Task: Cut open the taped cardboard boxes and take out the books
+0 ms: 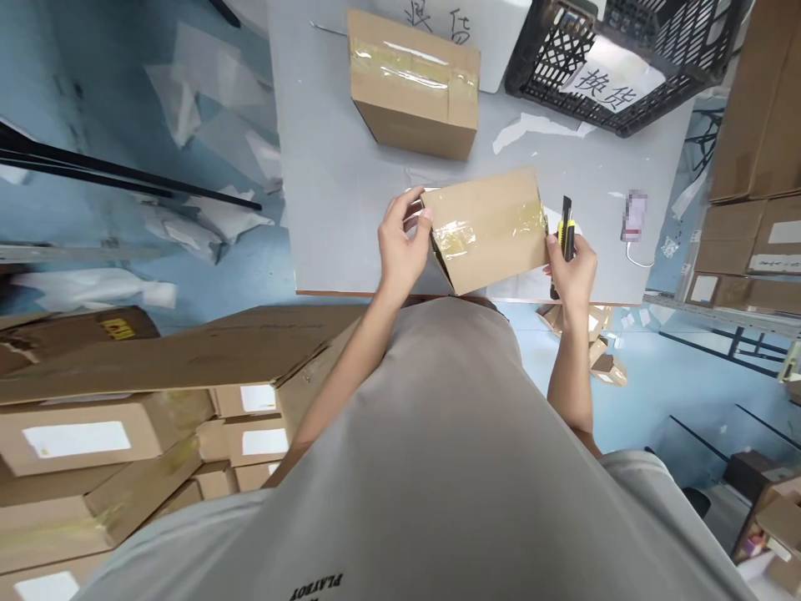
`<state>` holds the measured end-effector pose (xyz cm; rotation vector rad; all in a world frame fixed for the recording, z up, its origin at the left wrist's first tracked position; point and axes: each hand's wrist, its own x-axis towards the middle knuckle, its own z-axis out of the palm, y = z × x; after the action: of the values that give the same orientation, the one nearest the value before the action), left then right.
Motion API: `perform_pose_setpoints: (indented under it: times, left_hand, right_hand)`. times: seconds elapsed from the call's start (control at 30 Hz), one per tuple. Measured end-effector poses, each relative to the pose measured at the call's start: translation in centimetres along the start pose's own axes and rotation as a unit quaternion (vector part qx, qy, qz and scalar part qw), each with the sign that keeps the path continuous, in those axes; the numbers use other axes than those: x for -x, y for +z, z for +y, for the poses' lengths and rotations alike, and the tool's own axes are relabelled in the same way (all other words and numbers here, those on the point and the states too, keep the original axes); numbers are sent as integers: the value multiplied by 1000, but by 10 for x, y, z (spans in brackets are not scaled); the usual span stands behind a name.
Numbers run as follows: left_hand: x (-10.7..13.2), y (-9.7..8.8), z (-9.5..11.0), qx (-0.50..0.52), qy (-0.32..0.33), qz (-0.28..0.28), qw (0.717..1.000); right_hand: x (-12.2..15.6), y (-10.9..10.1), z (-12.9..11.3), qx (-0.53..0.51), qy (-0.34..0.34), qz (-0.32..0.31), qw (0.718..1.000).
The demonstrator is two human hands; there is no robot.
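A brown cardboard box [494, 221] with shiny clear tape across it is tilted above the table's near edge. My left hand [405, 242] grips its left end, thumb on top and fingers curled round the edge. A dark gap shows along that end, beside the fingers. At the opposite end, my right hand [572, 267] is closed round a black and yellow box cutter [566, 234] that points away from me. Its thumb and fingers also touch the box's right edge. Whether the cutter's blade is out I cannot tell.
A larger taped carton [413, 92] stands farther back on the grey table [331, 217]. Behind it are a white box [501, 25] and a black plastic crate [613, 75] with a handwritten label. A small pinkish item [634, 217] lies right. Stacked cartons [81, 434] fill the left foreground.
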<state>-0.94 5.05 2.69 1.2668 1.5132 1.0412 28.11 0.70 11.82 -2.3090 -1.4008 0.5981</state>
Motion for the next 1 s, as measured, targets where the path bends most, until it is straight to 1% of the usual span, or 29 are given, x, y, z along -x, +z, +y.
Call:
perform_pose_setpoints:
  times: [0.03, 0.1, 0.2, 0.33, 0.4, 0.53, 0.6, 0.7, 0.83, 0.93, 1.0]
  left_hand:
    - [1, 3, 0, -3, -3, 9, 1000]
    - [1, 7, 0, -18, -5, 27, 999]
    - [-4, 12, -2, -56, 14, 51, 997]
    - [-17, 18, -5, -89, 36, 77, 992]
    - [-22, 21, -5, -98, 43, 83, 991]
    - [-27, 23, -5, -109, 49, 92, 989]
    - [-27, 23, -4, -109, 49, 100, 988]
    - [-27, 21, -5, -124, 51, 110, 985]
    - [-27, 16, -11, -140, 55, 111, 982]
    - [-27, 15, -15, -109, 55, 112, 986]
    - [-27, 15, -13, -88, 45, 117, 988]
  right_hand:
    - [-4, 4, 6, -25, 12, -15, 999]
    - [-4, 11, 14, -64, 34, -34, 997]
    - [9, 16, 17, -101, 54, -51, 992]
    - [21, 18, 19, -128, 49, -87, 987]
    - [21, 19, 19, -108, 36, -94, 989]
    - [13, 24, 16, -27, -8, -70, 997]
    - [8, 28, 14, -13, -16, -66, 998]
    - [5, 29, 12, -20, -25, -84, 996]
    - [11, 19, 11, -59, -67, -111, 990]
    - [18, 11, 8, -73, -102, -114, 986]
    - [21, 11, 6, -63, -107, -123, 985]
